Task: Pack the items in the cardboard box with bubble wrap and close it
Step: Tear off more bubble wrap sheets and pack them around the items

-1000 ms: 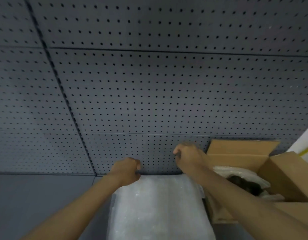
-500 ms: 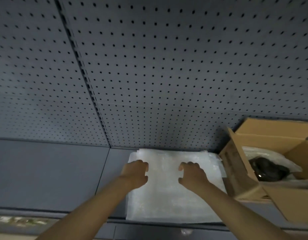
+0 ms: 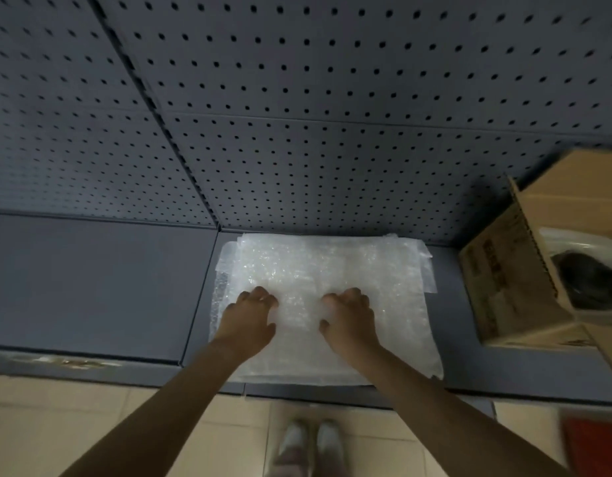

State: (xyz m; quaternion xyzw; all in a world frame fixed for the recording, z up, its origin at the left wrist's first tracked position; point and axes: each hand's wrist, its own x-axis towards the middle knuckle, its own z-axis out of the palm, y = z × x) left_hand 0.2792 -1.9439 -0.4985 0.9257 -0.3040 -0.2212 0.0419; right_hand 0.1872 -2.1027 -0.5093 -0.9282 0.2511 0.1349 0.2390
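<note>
While both hands rest on bubble wrap point(image 3: 332, 270), a cardboard box point(image 3: 525, 270) stands open alongside.
Left hand point(image 3: 249, 318) and right hand point(image 3: 349, 318) curl, fingertips pinching the top sheet.

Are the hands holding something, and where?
Both the left hand and right hand rest curled on the bubble wrap, near its middle; a true grip cannot be told.

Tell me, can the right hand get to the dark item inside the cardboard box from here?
Probably yes: the cardboard box stands open just beside the right hand, with nothing between, and the dark item lies uncovered.

Left hand point(image 3: 248, 316) and right hand point(image 3: 349, 316) came down from pegboard onto bubble wrap point(image 3: 332, 270), fingers curled
</note>
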